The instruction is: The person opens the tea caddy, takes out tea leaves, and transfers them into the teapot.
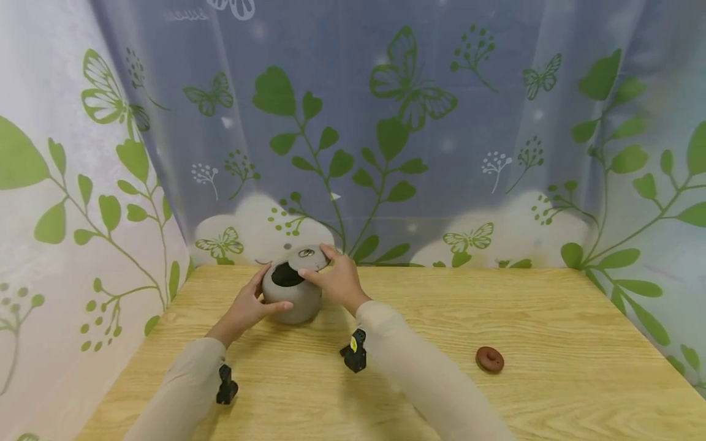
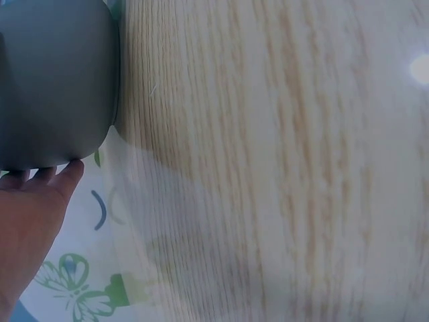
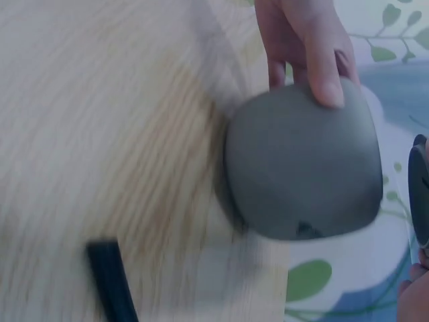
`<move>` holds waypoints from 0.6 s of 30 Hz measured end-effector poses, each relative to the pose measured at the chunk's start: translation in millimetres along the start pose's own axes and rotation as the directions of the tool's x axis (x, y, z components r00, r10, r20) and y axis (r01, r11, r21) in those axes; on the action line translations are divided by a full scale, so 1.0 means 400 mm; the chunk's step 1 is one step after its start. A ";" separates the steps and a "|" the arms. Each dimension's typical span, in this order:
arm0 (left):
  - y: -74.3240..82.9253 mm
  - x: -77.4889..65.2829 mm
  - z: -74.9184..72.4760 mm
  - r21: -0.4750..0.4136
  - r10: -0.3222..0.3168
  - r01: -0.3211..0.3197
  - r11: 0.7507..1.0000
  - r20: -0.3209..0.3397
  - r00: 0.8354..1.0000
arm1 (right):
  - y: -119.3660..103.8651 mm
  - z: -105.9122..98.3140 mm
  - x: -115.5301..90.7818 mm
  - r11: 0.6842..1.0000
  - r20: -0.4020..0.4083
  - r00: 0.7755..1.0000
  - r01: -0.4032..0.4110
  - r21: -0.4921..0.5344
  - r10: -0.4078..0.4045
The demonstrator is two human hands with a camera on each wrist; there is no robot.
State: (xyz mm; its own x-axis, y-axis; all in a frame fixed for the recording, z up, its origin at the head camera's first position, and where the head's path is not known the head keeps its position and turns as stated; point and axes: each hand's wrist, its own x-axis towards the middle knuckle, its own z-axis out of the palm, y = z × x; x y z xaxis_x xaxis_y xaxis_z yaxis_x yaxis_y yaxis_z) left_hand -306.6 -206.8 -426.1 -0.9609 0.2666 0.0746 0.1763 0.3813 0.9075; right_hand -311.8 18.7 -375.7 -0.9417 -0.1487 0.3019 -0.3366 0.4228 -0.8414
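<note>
A round grey jar [image 1: 292,306] with a dark open mouth stands near the back edge of the table. My left hand [image 1: 250,309] grips its side, thumb on the front and fingers on the far left. Above the mouth, my right hand [image 1: 339,278] pinches the jar's grey lid [image 1: 310,258] between thumb and fingers. The lid is tilted and leaves much of the opening uncovered. The right wrist view shows the left thumb pressed on the jar [image 3: 301,161], with only an edge of the lid [image 3: 419,194] at the right border. The jar's inside is too dark to make out.
A small reddish-brown disc with a raised middle [image 1: 489,359] lies on the wooden table [image 1: 430,318] at the right. Behind the table hangs a curtain [image 1: 353,153] with green leaves and butterflies. A black camera mount [image 1: 355,351] sits at the right wrist.
</note>
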 end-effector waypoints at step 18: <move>-0.011 0.005 -0.001 0.007 0.017 -0.017 1.000 -0.012 1.000 | 0.086 -0.038 -0.043 0.990 -0.215 0.967 -0.139 -0.002 0.135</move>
State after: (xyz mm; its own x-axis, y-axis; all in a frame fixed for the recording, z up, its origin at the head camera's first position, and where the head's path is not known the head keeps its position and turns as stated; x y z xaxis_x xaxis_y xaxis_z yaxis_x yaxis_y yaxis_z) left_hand -309.5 -208.1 -429.8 -0.9604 0.2620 0.0952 0.1940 0.3832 0.9031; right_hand -307.0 49.3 -403.1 -0.9556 0.1056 0.2752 -0.2029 0.4415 -0.8740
